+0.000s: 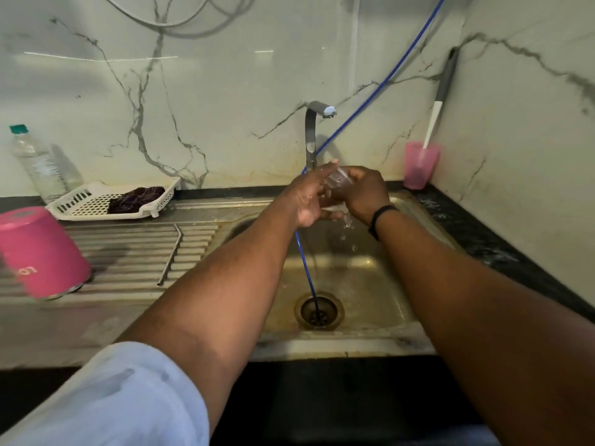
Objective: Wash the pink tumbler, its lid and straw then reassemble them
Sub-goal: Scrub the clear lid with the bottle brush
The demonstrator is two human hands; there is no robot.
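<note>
Tumbler (42,252) is sitting upside down on the draining board over at 9 o'clock, looks already rinsed, with the metal straw (170,254) lying on the ribs just beside it. So I'd say we're on the lid step now. Both hands are up under the tap (317,123) at about 12 o'clock above the sink (347,278). Right hand (365,193) has its fingers curled round the clear lid (338,181), and left hand (309,201) is spread against it from the other side, fingers fairly straight, looks like rubbing. Drops are falling off below them, though I can't make out a clear stream from the spout.

Next up, my guess: finish rinsing, shake the lid off, then reach over to 9 o'clock, flip the tumbler upright and press the lid on before threading the straw through.
</note>
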